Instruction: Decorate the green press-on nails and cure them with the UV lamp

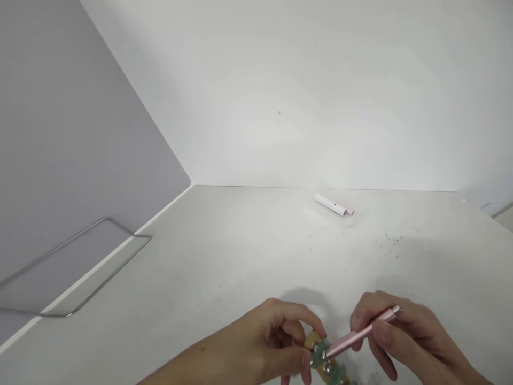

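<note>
Near the bottom edge, my left hand (280, 337) pinches a yellowish-brown block-like piece (312, 338) between thumb and fingers. Rough green stones (336, 372) and shiny silver beads lie along this piece, which runs off the lower edge of the picture. A slim pink pen-shaped tool (356, 337) with a silver end sits in the closed fingers of my right hand (409, 337). It slants down to the left, and its lower tip meets the green stones and beads; whether it presses on them I cannot tell.
A white stick-shaped item with a pink end (331, 205) lies towards the back of the white table (240, 251). Dark specks (393, 239) are scattered on the right. A bent metal wire frame (108, 272) is at the left, by the grey panel (80, 133). A white wall (320, 96) rises behind.
</note>
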Demonstrator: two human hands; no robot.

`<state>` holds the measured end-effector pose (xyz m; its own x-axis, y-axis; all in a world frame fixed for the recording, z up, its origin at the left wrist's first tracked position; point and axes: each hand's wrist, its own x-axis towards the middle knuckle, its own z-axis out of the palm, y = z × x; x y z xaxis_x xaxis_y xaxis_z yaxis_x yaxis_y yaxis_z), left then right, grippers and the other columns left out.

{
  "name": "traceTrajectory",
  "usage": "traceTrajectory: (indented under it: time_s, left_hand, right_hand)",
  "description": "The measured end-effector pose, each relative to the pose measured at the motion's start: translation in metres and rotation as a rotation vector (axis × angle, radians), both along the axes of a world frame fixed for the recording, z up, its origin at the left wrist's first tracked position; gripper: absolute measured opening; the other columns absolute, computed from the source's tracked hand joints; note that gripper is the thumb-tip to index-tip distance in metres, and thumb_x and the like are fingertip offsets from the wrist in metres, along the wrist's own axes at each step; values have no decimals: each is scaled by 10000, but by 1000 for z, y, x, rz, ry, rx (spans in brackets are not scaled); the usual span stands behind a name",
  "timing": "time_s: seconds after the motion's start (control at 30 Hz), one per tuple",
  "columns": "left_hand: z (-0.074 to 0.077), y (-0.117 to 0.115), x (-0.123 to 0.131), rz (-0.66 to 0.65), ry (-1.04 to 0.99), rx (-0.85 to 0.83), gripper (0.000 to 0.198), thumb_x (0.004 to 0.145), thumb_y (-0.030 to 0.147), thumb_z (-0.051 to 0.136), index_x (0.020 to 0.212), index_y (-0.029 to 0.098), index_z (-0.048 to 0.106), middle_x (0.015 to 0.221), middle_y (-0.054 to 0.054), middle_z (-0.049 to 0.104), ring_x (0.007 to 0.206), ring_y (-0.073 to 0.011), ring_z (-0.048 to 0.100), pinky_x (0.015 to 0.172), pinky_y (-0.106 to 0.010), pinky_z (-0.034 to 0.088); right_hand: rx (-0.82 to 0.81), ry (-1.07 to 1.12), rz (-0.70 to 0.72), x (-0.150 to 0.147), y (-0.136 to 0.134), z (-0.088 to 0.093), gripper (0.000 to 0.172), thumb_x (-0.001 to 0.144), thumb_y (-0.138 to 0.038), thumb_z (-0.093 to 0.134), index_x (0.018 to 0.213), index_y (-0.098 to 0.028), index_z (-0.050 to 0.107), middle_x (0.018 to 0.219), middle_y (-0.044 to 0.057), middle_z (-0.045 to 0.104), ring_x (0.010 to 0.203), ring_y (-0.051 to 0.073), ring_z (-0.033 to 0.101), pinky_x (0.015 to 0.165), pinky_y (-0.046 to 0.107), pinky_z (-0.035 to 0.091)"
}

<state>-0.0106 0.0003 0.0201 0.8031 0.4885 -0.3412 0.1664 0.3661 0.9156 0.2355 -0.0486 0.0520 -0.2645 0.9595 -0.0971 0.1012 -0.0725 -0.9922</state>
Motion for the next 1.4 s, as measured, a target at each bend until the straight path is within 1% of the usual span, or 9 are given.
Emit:
traceTrajectory:
  time_s: [0.13,0.3,0.37,0.53,0.77,1.0,1.13,1.27,1.4]
  left_hand:
    - [1,-1,0,1,-4,-13,268,926,353,699,1090,142,706,829,-68,669,725,-144,619,627,-197,508]
    - [2,-2,0,-6,23,10,271,917,361,702,1086,149,706,847,-72,668,746,-155,620,629,-205,506]
    - [3,-2,1,-7,26,18,257,915,343,692,1078,145,706,851,-77,668,747,-157,620,623,-202,503]
    - [2,-2,2,-3,9,9,216,913,310,681,1052,145,700,819,-66,659,747,-161,631,617,-196,509]
    - [1,-3,0,-4,8,10,195,917,286,681,1046,140,698,846,-76,673,758,-158,633,615,-185,508]
    - [5,-1,3,-2,3,10,205,928,297,687,1050,134,713,823,-74,670,725,-142,612,615,-178,507]
    - [4,-1,2,-2,-4,6,217,928,298,690,1070,136,718,830,-76,674,713,-136,604,607,-174,503]
    - [1,-1,1,-2,4,7,220,931,300,685,1076,139,717,847,-85,681,734,-149,613,619,-187,509]
    - [-1,-1,1,-2,9,8,228,930,310,694,1081,141,718,837,-76,673,724,-142,604,625,-189,509]
  right_hand:
    - [19,-15,2,2,0,-4,471,949,-646,552,848,-236,763,745,34,660,508,120,474,511,264,449]
    - [55,-40,34,7,3,-10,415,1005,-580,493,940,-263,753,578,-31,470,493,141,449,532,283,467]
    - [47,-46,36,7,4,-11,391,1019,-556,481,971,-274,748,562,-39,447,501,145,462,536,280,463]
    - [-21,-26,-55,4,3,-11,426,981,-621,514,933,-266,746,548,-46,431,514,146,458,539,280,441]
    - [28,12,21,9,6,-13,409,1021,-548,494,883,-241,726,745,13,638,502,110,466,525,261,420]
    - [23,-6,71,10,4,-13,414,1016,-560,494,885,-244,728,768,17,650,503,111,460,550,275,430]
    - [12,-17,78,9,5,-14,413,1019,-562,484,902,-252,730,667,-7,590,501,121,446,551,276,411]
    - [11,-16,73,10,6,-15,415,1014,-563,492,883,-247,728,754,12,637,503,113,455,553,278,410]
    - [19,-8,97,12,5,-15,397,1020,-556,486,917,-264,734,756,6,626,517,116,457,562,274,449]
